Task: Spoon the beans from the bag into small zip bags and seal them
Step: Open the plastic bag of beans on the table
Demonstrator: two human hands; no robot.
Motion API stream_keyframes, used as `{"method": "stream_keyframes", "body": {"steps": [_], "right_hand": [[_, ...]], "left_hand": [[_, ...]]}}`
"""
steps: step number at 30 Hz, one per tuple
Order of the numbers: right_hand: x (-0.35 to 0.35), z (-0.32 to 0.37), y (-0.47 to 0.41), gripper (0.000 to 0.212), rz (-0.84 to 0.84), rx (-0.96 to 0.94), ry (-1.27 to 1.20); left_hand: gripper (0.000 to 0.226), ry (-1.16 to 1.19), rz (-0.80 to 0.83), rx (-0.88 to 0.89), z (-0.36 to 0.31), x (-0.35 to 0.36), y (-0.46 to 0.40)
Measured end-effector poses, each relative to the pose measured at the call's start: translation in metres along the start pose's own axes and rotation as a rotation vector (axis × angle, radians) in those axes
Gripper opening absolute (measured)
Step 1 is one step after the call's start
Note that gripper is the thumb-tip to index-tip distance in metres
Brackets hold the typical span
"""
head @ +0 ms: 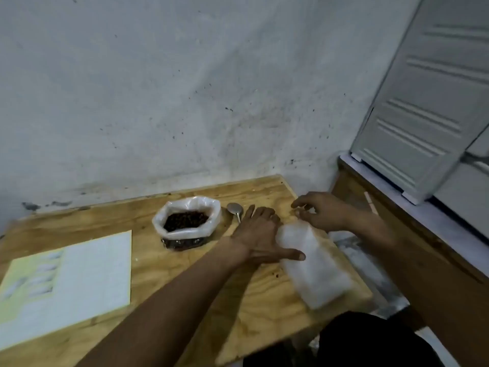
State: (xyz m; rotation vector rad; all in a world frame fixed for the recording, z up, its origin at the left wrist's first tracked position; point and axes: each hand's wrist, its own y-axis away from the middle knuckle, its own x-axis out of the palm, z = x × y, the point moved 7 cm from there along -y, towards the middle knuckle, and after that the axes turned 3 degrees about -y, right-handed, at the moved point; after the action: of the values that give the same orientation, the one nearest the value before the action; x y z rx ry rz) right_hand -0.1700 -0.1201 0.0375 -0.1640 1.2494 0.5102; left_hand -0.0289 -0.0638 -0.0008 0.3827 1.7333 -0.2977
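An open plastic bag of dark beans stands on the wooden table, its rim rolled down. A metal spoon lies just right of it. A stack of clear small zip bags lies at the table's right side. My left hand rests flat, fingers straight, on the table and the left edge of the stack, thumb touching the plastic. My right hand hovers at the stack's far end with fingers curled, pinching at the top of a bag; the pinched plastic is hard to make out.
A white and pale yellow sheet lies on the table's left part. A stained wall stands behind the table. A grey louvred panel leans at the right above a wooden ledge. The table's right edge runs close beside the zip bags.
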Motion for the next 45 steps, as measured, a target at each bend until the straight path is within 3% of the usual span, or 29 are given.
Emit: {"method": "stream_keyframes", "body": {"steps": [4,8,14,17,20,23,28,32,35,38,41,45], "right_hand": [[0.009,-0.004,0.036,0.046,-0.142,0.027,-0.049],[0.029,-0.009,0.058,0.057,-0.152,0.045,-0.053],[0.029,-0.011,0.07,0.04,-0.378,0.049,-0.145],[0.021,-0.016,0.072,0.04,-0.48,0.065,-0.319],[0.022,-0.027,0.067,0.033,-0.439,0.101,-0.592],[0.018,-0.03,0.063,0.022,-0.348,0.111,-0.678],[-0.016,-0.01,0.067,0.02,-0.323,0.034,-0.909],[-0.046,0.023,0.06,0.03,-0.332,-0.039,-1.067],[-0.065,0.054,0.048,0.037,-0.405,-0.103,-0.949],[-0.088,0.095,0.043,0.042,-0.584,-0.219,-0.564],[-0.101,0.142,0.039,0.029,-0.685,-0.405,-0.416],[-0.104,0.189,0.027,0.019,-0.619,-0.44,-0.331]], "left_hand": [[0.089,-0.031,-0.079,0.001,-0.009,0.009,0.012],[0.092,-0.059,-0.125,-0.032,-0.018,0.008,0.017],[0.089,-0.115,-0.166,-0.054,-0.036,0.004,0.025],[0.085,-0.123,-0.206,-0.048,-0.042,-0.001,0.028],[0.079,-0.089,-0.228,-0.067,-0.039,-0.003,0.03],[0.075,0.169,-0.308,-0.117,-0.029,-0.011,0.035],[0.068,1.027,-0.5,-0.359,0.001,-0.038,0.044],[0.012,1.373,-0.493,-0.313,0.009,-0.066,0.048],[0.013,1.351,-0.595,-0.309,0.027,-0.093,0.059],[0.01,1.246,-0.65,-0.313,0.05,-0.125,0.072],[0.011,1.09,-0.663,-0.291,0.07,-0.156,0.086],[0.011,0.843,-0.697,-0.309,0.093,-0.187,0.111]]}}
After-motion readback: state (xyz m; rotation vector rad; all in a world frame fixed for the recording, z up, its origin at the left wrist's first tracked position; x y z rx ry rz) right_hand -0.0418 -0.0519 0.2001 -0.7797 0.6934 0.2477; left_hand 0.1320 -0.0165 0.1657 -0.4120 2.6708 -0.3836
